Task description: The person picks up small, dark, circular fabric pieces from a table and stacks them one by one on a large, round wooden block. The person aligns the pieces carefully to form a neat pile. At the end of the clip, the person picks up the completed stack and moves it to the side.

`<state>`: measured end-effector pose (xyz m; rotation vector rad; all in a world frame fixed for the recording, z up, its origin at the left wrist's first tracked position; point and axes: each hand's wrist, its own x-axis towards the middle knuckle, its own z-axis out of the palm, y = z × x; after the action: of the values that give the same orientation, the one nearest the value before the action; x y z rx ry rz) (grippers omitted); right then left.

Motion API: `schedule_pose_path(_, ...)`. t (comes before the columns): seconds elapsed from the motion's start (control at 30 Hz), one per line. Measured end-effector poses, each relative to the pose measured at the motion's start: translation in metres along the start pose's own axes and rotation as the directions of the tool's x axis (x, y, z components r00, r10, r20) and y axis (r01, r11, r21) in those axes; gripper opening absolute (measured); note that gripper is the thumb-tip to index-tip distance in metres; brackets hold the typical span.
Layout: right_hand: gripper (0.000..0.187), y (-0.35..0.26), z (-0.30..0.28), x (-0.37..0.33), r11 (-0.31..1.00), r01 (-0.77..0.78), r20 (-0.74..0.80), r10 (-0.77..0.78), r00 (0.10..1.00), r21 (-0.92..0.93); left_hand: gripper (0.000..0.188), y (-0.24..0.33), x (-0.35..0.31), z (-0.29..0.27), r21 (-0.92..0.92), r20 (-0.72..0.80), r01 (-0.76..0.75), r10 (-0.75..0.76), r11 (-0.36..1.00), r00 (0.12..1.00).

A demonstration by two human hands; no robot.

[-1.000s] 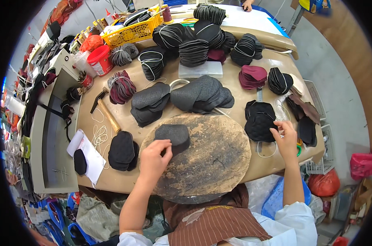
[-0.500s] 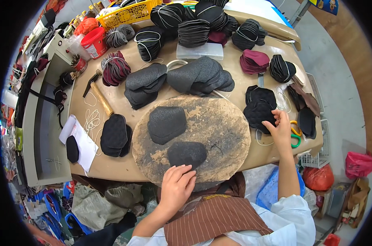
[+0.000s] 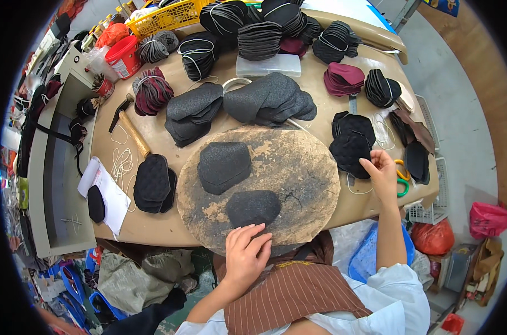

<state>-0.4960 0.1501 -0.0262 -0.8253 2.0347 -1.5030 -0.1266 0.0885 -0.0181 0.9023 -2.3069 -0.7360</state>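
Note:
My left hand (image 3: 247, 245) rests at the near edge of a round, worn board (image 3: 306, 190), fingers stretched out with nothing gripped. Its fingertips lie at the lower edge of a dark, rounded foam-like piece (image 3: 253, 207). Above that piece, a few similar cut pieces (image 3: 224, 166) overlap on the board. To the right, the thumb and fingers of my right hand (image 3: 382, 172) pinch the edge of a black quilted pad (image 3: 349, 153) on a small pile. Whether one layer or more is between the fingers cannot be seen.
Folded dark sheets (image 3: 270, 100) lie behind the board. To the left are a hammer (image 3: 134, 133), black pads (image 3: 153, 184) and white paper (image 3: 111, 198). Scissors (image 3: 403, 178) lie beside my right hand. Tied bundles (image 3: 259, 40) and a red bucket (image 3: 123, 57) stand farther back.
My left hand has shifted slightly right along the lower edge of the foam-like piece. My right hand stays at the black pads, its fingers drawn closer together. The whole view has shifted slightly.

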Motion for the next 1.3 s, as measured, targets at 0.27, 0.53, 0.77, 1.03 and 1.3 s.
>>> schedule_pose_path(0.27, 0.017, -0.079, 0.016, -0.048, 0.960, -0.177, 0.566, 0.023, 0.824, 0.218, 0.036, 0.016, 0.025, -0.016, -0.561, 0.065, 0.206, -0.205, 0.802, 0.977)
schedule_pose_path(0.53, 0.011, -0.107, 0.090, -0.063, 0.992, 0.106, 0.742, -0.124, 0.659, 0.071, 0.013, 0.020, 0.043, -0.017, -0.844, 0.401, 0.480, -0.313, 0.239, 0.861)
schedule_pose_path(0.77, 0.011, -0.110, 0.112, -0.084, 0.942, 0.335, 0.718, -0.209, 0.664, -0.036, 0.005, 0.014, 0.029, -0.028, -0.541, 0.246, 0.496, -0.437, 0.679, 0.865)
schedule_pose_path(1.03, 0.013, -0.095, 0.121, -0.093, 0.986, 0.164, 0.720, -0.098, 0.687, -0.022, 0.016, 0.003, 0.014, -0.019, -0.726, 0.286, 0.524, -0.498, 0.445, 0.819)
schedule_pose_path(1.3, 0.016, -0.102, 0.120, -0.092, 0.984, 0.176, 0.808, -0.096, 0.582, -0.010, 0.019, 0.009, 0.007, -0.031, -0.513, 0.189, 0.414, -0.371, 0.752, 0.909)
